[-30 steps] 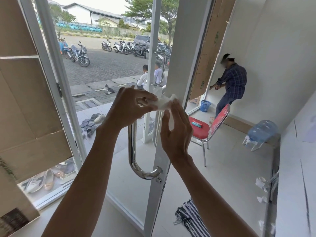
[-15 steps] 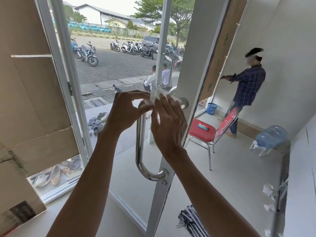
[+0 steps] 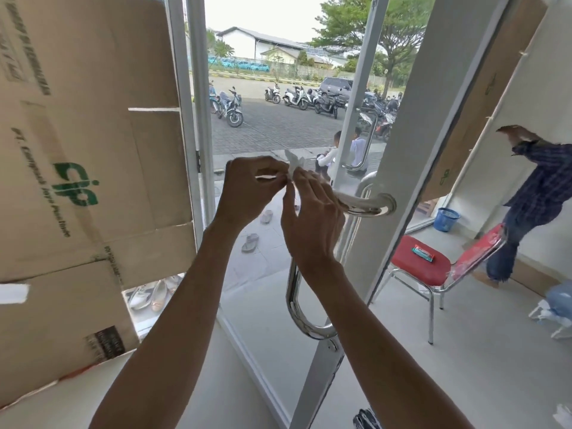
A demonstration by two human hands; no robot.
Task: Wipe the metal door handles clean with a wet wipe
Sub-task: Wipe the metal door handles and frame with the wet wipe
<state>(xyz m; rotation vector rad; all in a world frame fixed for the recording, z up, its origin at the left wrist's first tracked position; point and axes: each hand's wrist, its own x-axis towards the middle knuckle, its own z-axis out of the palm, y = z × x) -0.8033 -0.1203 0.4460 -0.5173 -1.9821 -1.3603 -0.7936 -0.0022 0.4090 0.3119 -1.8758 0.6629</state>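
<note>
A shiny U-shaped metal door handle [image 3: 298, 308] is fixed to the white frame of the open glass door [image 3: 399, 168]; its top bend runs to a round mount on the right. My left hand [image 3: 250, 190] and my right hand [image 3: 312, 218] both pinch a small white wet wipe [image 3: 294, 164], held up in front of the handle's top end. My right hand hides the upper stretch of the handle. A second handle [image 3: 366, 144] shows on the far door leaf.
Cardboard sheets [image 3: 83, 150] cover the window at left. A red chair [image 3: 427, 267] with a wipe packet [image 3: 423, 252] stands right of the door. A person in a plaid shirt [image 3: 538, 196] moves at the right wall by a blue bucket [image 3: 446, 218]. Sandals lie outside.
Both hands have lifted the wipe off the handle's top and bunched it between the fingertips. My view has moved closer and shifted left. The person at right has stepped along the wall.
</note>
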